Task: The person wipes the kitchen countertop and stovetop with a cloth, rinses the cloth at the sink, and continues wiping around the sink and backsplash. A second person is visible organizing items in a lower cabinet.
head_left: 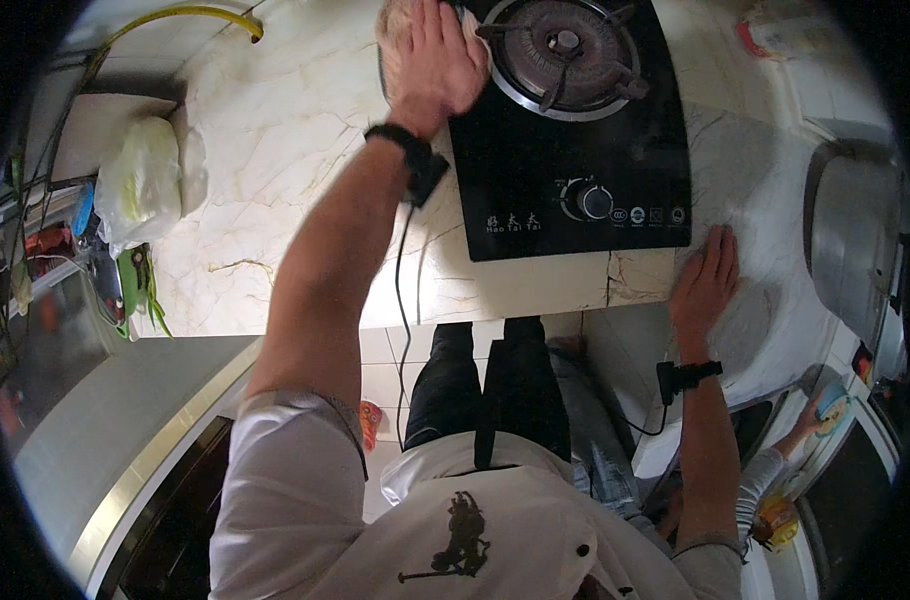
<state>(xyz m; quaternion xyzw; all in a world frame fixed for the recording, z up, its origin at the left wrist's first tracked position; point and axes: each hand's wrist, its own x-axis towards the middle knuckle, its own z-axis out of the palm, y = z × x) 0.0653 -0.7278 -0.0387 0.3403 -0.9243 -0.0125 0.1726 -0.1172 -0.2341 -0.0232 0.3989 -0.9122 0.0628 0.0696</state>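
My left hand (441, 71) presses down on a pinkish cloth (395, 30) on the marble-patterned countertop (312, 135). It is just left of a black glass gas stove (530, 172), close to the burner (566, 52). Most of the cloth is hidden under my palm and fingers. Beyond the stove's front right corner, my right hand (706, 281) rests flat on the counter, fingers stretched out and holding nothing. The stove's round control knob (596, 201) lies between the two arms.
At left are a plastic bag of greens (139, 180) and a green-handled tool (133, 281). A yellow hose (177, 11) curves above. A metal basin (852, 240) is at right. Below it, another person's hand (800, 424) holds a sponge (832, 407). Cables hang from both wristbands.
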